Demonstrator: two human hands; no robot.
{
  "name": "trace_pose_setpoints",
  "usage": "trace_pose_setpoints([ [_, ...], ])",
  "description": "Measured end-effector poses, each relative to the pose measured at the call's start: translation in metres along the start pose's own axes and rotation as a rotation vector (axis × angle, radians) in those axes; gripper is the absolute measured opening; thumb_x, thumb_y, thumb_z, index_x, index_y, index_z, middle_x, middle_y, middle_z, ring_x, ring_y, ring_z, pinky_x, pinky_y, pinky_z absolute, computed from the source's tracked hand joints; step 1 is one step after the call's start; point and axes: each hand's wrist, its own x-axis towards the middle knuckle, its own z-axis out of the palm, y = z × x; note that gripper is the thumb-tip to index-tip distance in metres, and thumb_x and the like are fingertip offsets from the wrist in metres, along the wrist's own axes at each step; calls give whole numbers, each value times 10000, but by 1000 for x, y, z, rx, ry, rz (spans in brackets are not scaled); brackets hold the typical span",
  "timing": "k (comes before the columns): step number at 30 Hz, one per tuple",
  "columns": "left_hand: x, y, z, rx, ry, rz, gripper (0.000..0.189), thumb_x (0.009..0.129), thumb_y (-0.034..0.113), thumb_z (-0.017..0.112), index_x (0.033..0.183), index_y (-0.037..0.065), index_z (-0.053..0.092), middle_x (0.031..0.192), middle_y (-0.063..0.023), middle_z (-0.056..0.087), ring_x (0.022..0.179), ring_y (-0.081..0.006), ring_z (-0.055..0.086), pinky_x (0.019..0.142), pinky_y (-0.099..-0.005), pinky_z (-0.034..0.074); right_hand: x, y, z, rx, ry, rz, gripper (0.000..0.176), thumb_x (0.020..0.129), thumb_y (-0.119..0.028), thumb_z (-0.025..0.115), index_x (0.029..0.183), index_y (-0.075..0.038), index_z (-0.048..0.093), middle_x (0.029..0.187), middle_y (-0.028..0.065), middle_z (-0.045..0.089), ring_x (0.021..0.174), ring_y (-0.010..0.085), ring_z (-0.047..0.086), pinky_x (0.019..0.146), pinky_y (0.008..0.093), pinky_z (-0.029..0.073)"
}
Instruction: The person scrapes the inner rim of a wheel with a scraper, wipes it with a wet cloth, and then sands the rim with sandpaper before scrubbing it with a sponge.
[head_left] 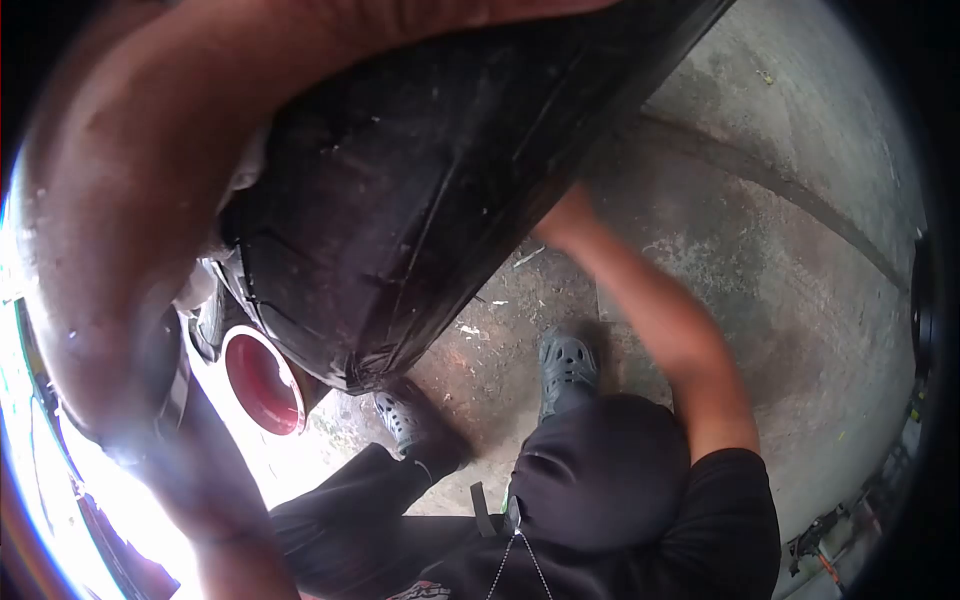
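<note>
A large black tyre point(400, 190) with grooves in its tread slants across the upper middle, close to the camera. My left arm runs up the left side and bends over the top of the tyre. Only part of my left hand point(450, 12) shows along the top edge, against the tyre; its fingers are out of frame. On the other side, my right arm reaches up to the tyre's lower right edge. There my right hand point(565, 215) meets the tyre, slightly blurred, with its fingers hidden behind the rubber.
A round container with a red inside point(265, 380) stands at the lower left, near bright glare. My feet in grey clogs point(568, 368) are on the stained concrete floor point(700, 250). A dark round object point(922, 310) is at the right edge, with small clutter point(825, 540) below it.
</note>
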Motion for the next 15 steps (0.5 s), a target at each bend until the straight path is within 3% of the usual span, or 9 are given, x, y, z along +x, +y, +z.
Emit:
trace_pose_setpoints([
  [1, -1, 0, -2, 1, -1, -4, 1156, 609, 612, 907, 1458, -37, 467, 1439, -261, 530, 1361, -359, 507, 1158, -461, 369, 5, 12, -6, -39, -94, 52, 376, 970, -156, 499, 1314, -194, 646, 1353, 70, 651, 1255, 267, 598, 1218, 588, 192],
  [5, 1, 7, 1, 2, 5, -11, 1153, 606, 608, 909, 1455, -37, 471, 1437, -263, 531, 1362, -360, 506, 1159, -461, 368, -8, -18, 39, -4, 41, 57, 330, 1001, -278, 523, 1289, -180, 650, 1303, 69, 678, 1244, 262, 608, 1163, 636, 262],
  [6, -2, 7, 0, 3, 4, -12, 1152, 606, 607, 910, 1455, -37, 471, 1437, -263, 531, 1362, -361, 505, 1159, -461, 367, -20, -32, 42, -35, 84, -77, 316, 1005, -278, 520, 1271, -170, 653, 1271, 77, 691, 1238, 274, 609, 1147, 641, 282],
  [9, -2, 4, -6, 6, 2, -9, 1150, 604, 605, 912, 1453, -37, 474, 1435, -264, 532, 1362, -361, 505, 1159, -462, 366, 3, -6, -1, -28, 255, -159, 329, 1018, -326, 520, 1234, -115, 652, 1205, 105, 709, 1235, 303, 604, 1123, 646, 309],
  [10, -4, 6, -4, 8, 0, -8, 1150, 604, 604, 912, 1452, -37, 475, 1435, -264, 533, 1362, -362, 505, 1160, -462, 366, 11, 4, -10, -84, 98, -51, 343, 1015, -338, 525, 1236, -107, 650, 1232, 110, 697, 1249, 305, 594, 1124, 648, 306],
  [13, 2, 10, -2, 19, 3, 5, 1148, 602, 602, 914, 1450, -37, 477, 1433, -265, 534, 1363, -363, 504, 1160, -462, 365, 1, -14, 25, -43, 84, 28, 388, 1027, -367, 504, 1269, -96, 640, 1307, 117, 666, 1287, 290, 576, 1136, 661, 281],
  [15, 0, 9, -1, 14, 3, 4, 1147, 601, 600, 915, 1449, -37, 479, 1432, -265, 534, 1363, -363, 504, 1160, -462, 364, -17, -30, 33, -20, 192, -146, 386, 1037, -356, 486, 1282, -102, 642, 1287, 116, 682, 1281, 295, 585, 1150, 661, 266],
])
